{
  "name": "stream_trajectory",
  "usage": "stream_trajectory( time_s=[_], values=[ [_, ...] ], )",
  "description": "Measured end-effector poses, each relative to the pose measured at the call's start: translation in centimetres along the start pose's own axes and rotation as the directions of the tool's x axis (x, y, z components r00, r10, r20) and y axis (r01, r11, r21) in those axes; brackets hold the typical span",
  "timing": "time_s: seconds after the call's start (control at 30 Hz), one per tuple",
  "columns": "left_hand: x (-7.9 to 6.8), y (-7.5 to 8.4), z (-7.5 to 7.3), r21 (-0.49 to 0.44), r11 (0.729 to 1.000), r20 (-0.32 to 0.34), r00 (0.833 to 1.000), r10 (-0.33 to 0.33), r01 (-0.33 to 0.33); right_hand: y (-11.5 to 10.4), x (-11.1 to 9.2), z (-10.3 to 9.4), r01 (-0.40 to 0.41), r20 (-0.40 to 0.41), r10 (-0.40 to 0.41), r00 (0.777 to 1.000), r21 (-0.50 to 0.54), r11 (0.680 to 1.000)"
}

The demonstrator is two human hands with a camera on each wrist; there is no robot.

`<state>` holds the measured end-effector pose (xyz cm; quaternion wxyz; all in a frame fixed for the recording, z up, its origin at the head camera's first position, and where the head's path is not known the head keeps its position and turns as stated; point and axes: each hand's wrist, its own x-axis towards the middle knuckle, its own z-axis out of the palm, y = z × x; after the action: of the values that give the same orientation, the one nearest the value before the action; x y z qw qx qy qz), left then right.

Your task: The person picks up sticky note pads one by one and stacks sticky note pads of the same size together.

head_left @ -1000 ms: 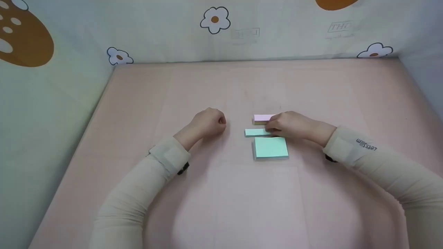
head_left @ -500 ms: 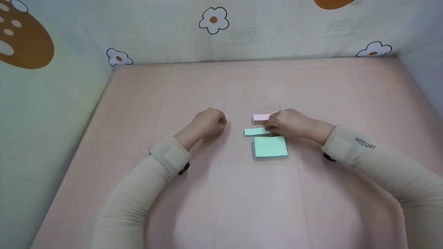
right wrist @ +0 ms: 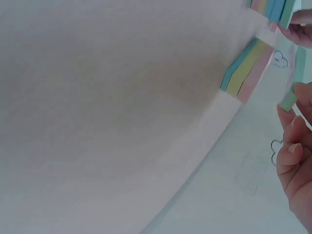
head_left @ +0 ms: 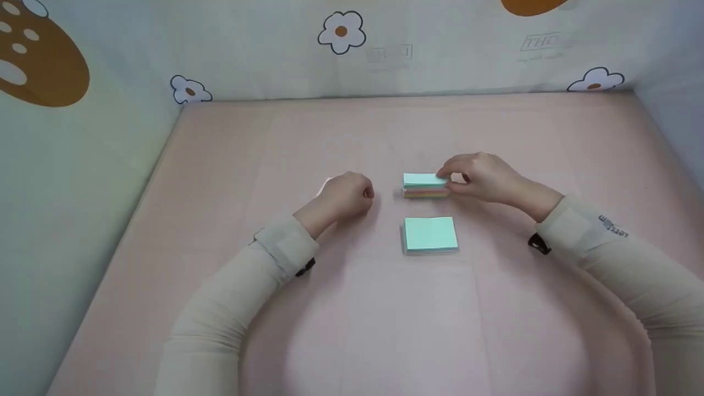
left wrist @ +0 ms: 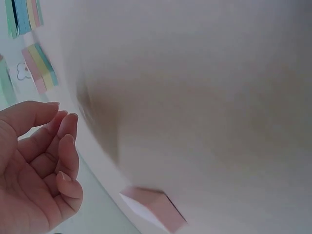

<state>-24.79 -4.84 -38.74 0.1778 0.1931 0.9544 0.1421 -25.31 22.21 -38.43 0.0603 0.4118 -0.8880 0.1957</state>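
Note:
My right hand [head_left: 489, 179] pinches a narrow mint-green sticky-note pad [head_left: 423, 179] by its right end, between thumb and fingers. In the head view this pad appears over a narrow stack of sticky notes [head_left: 426, 193]; the right wrist view shows the stack's blue, yellow and pink layers [right wrist: 246, 70] apart from the pad [right wrist: 288, 100]. Nearer to me lies a wider sticky-note pad with a mint-green top [head_left: 430, 234]. My left hand [head_left: 346, 192] hovers left of these, fingers loosely curled, holding nothing, as the left wrist view confirms.
A pink block with a white face [left wrist: 161, 212] lies beyond my left hand; only its white edge [head_left: 323, 186] shows in the head view. The pink tabletop [head_left: 363, 330] meets a flower-printed backdrop [head_left: 264, 55] at the back.
My right hand has lifted the narrow mint-green pad off the table and carried it away from me, to the narrow stack. The left hand has shifted slightly right. The wider pad stays put.

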Motion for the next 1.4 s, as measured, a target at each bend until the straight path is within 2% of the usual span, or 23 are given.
stream_trajectory(
  time_s=[0.13, 0.3, 0.57, 0.83, 1.27, 1.4],
  values=[
    [0.5, 1.0, 0.5, 0.024, 1.0, -0.02, 1.0, 0.004, -0.004, 0.6, -0.2, -0.1, -0.063, -0.019, 0.063, 0.998, -0.016, 0.998],
    [1.4, 2.3, 1.2, 0.032, 0.999, -0.039, 0.999, 0.026, -0.025, 1.0, -0.4, 0.4, -0.122, 0.003, 0.122, 0.992, -0.02, 0.992],
    [2.1, 3.9, 1.6, -0.009, 1.0, -0.068, 0.998, 0.003, -0.004, 0.9, -0.1, 1.1, -0.131, 0.025, 0.131, 0.991, 0.003, 0.991],
    [2.5, 4.3, 1.7, -0.041, 0.999, -0.079, 0.997, -0.027, 0.023, 1.0, -0.2, 1.4, -0.093, 0.021, 0.093, 0.995, -0.003, 0.996],
    [2.9, 4.3, 2.0, -0.088, 0.995, -0.063, 0.997, -0.047, 0.041, 1.0, -0.1, 1.5, -0.109, 0.078, 0.11, 0.991, -0.011, 0.994],
    [3.0, 4.3, 2.1, -0.092, 0.995, -0.068, 0.997, -0.046, 0.04, 0.9, 0.1, 1.8, -0.138, 0.104, 0.14, 0.985, -0.022, 0.99]
  ],
)
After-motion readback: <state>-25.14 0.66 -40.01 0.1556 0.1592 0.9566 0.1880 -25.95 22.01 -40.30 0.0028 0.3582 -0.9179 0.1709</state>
